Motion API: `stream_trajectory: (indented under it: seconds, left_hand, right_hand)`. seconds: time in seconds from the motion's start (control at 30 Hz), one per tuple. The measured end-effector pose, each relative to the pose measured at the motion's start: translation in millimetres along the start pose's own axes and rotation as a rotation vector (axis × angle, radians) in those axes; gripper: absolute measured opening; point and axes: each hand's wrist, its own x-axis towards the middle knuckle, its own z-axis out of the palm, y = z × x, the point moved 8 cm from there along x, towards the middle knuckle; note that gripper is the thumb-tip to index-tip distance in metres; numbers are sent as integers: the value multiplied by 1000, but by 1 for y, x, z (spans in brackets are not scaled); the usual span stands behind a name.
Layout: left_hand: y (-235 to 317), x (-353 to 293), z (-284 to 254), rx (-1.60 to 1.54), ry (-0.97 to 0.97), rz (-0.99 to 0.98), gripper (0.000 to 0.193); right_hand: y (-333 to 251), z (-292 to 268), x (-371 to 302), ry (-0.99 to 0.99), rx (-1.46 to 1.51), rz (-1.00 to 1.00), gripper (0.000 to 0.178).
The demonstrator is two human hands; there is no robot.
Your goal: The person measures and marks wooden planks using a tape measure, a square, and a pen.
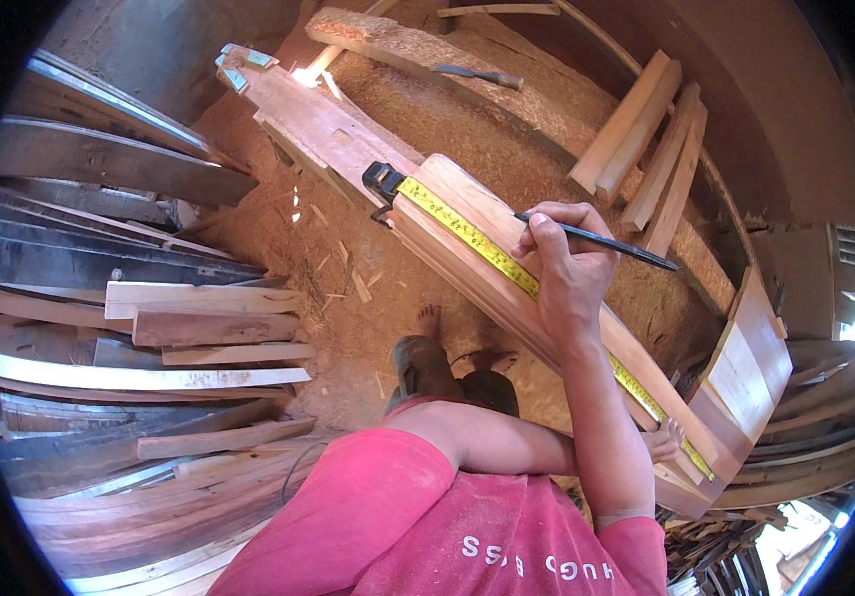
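Observation:
A pale wooden plank (492, 223) lies slantwise on a long narrow wooden bench (323, 129). Along the plank runs the yellow blade of a tape measure (462, 230), its black case at the far left end. My right hand (569, 253) is above the blade at mid-plank, fingers closed around a black pencil (606, 240) whose one end is near the wood. Crossing under my right forearm, my left arm reaches the near right part of the plank. There my left hand (662, 441) lies against the wood beside the blade, fingers apart, its back part hidden by the right forearm.
Cut boards (214, 326) are stacked at the left. Beyond the bench lies a thick beam (427, 65) with a chisel-like tool (482, 74) on it. Short wood pieces (636, 129) lean at the far right. Sawdust and shavings cover the floor (348, 328) around my bare foot.

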Motion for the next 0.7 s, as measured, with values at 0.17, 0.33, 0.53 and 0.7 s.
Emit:
stream_trajectory:
  seconds: [0.17,0.33,0.53,0.7]
  left_hand:
    - [-6,1,2,5,-3,-10,47]
    - [-10,3,3,6,-5,-17,47]
    - [-12,2,3,0,-14,-18,47]
    - [-16,1,5,0,-26,-25,47]
  right_hand:
    - [-3,3,-2,-3,10,24,11]
    - [-4,14,-1,-50,-103,67,12]
    - [-6,52,12,-196,-345,7,12]
    - [3,55,15,-183,-361,9,12]
